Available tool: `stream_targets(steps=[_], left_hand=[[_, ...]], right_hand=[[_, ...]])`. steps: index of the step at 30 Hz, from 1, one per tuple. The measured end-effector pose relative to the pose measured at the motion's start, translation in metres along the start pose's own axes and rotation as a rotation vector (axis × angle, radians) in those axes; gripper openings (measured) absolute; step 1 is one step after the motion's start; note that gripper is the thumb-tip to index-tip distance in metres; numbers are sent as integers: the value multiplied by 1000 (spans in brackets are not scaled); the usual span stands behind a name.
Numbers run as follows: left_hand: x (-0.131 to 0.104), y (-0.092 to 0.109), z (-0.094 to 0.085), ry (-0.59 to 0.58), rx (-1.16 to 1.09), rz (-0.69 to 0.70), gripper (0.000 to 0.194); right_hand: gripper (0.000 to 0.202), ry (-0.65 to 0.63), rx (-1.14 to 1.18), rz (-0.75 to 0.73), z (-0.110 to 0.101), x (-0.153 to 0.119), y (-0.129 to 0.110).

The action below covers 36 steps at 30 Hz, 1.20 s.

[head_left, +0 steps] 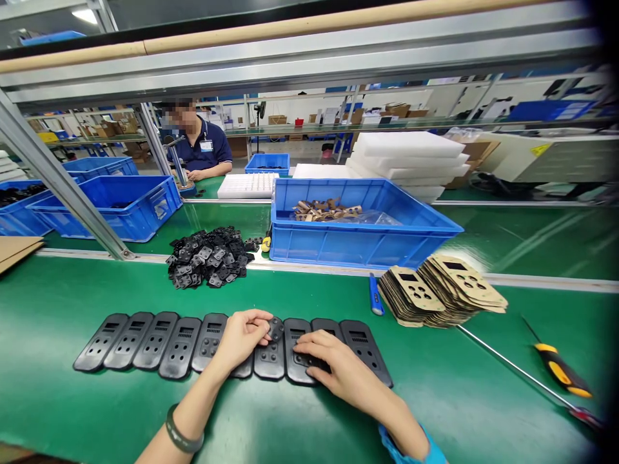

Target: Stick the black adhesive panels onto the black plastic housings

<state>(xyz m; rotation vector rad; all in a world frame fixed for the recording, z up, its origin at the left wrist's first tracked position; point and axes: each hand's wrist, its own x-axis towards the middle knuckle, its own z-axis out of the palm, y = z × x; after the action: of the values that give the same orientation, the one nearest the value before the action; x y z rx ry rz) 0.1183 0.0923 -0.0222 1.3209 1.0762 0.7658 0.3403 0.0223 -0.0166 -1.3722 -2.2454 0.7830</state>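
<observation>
A row of black plastic covers [181, 351], each with a slotted window and round holes, lies across the green table. My left hand [245, 341] pinches a small black button pad [276, 329] over one cover [269, 364] whose holes show raised buttons. On the cover to its right [300, 332] rests my right hand [333, 367], thumb and fingers apart, fingertips touching its lower half. That hand partly hides the holes there. Behind the row lies a heap of loose button pads [210, 258].
A blue bin [358, 248] with brown pieces stands behind. Stacks of tan adhesive sheets [464, 287], a blue cutter [375, 295] and a yellow-black screwdriver [561, 370] lie to the right, beside a long metal rod [517, 367]. Across the bench sits a person [206, 151].
</observation>
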Motion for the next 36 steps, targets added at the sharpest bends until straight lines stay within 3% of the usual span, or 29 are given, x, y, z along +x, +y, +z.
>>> stream_targets(steps=[5,13,27,30,33,36], left_hand=[[-2,-4,3,-39,-16,-4,47],[-3,0,7,-57,32,28,25],[-6,1,16,-61,74,47,26],[-6,0,18,-70,88,45,30],[-9,3,27,-113,150,42,28],[-7,12,30,-161,291,66,29]], right_hand=[[30,46,43,0,5,1,5],[25,43,-5,-57,10,3,4],[21,117,-220,-11,20,6,-2],[27,168,-101,17,23,7,-1],[36,279,170,96,26,8,0],[35,307,417,200,24,9,4]])
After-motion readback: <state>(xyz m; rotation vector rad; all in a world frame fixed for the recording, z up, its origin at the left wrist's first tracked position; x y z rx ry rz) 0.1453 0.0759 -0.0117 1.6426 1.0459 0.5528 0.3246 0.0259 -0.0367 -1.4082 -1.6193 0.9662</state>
